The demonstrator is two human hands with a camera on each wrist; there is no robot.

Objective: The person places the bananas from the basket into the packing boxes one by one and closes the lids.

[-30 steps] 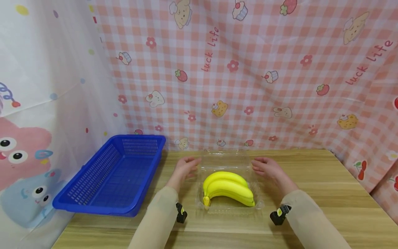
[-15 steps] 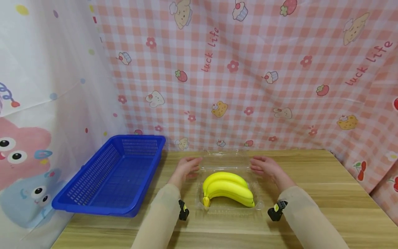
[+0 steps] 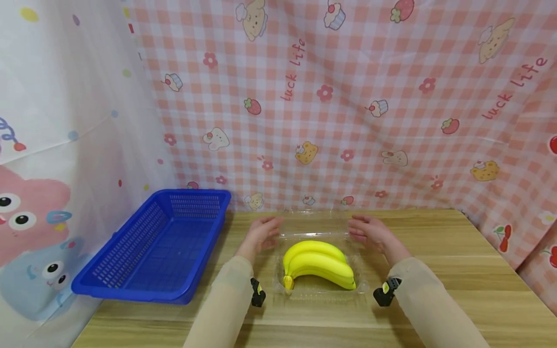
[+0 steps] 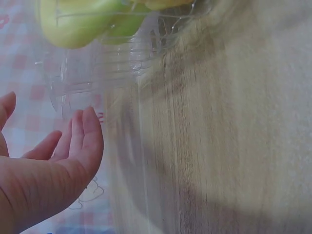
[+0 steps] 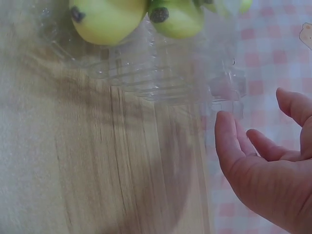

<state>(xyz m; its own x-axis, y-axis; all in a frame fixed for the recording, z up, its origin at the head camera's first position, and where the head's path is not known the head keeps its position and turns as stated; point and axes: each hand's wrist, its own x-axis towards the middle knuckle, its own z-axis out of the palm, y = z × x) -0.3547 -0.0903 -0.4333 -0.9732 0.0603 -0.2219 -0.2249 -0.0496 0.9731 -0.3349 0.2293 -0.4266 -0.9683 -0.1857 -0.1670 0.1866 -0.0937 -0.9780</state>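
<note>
A bunch of yellow bananas (image 3: 319, 263) lies in a clear plastic clamshell box (image 3: 322, 294) on the table. Its lid (image 3: 315, 223) is folded back toward the curtain. At the lid's left side is my left hand (image 3: 260, 233), fingers loosely bent, thumb apart. My right hand (image 3: 372, 234) mirrors it at the right side. In the left wrist view, the left fingertips (image 4: 89, 114) come up close to the box's clear edge. Similarly, the right fingertips (image 5: 224, 119) sit just by the plastic in the right wrist view. Whether either hand touches it, I cannot tell.
A blue plastic basket (image 3: 161, 251) stands on the left of the wooden table (image 3: 457, 275). Behind the table hangs a pink checked curtain (image 3: 322, 121), and a white printed curtain (image 3: 78, 145) hangs at the left.
Both hands have shifted slightly inward toward the lid's sides, the right one a little more. The bananas, box and basket stay where they were.
</note>
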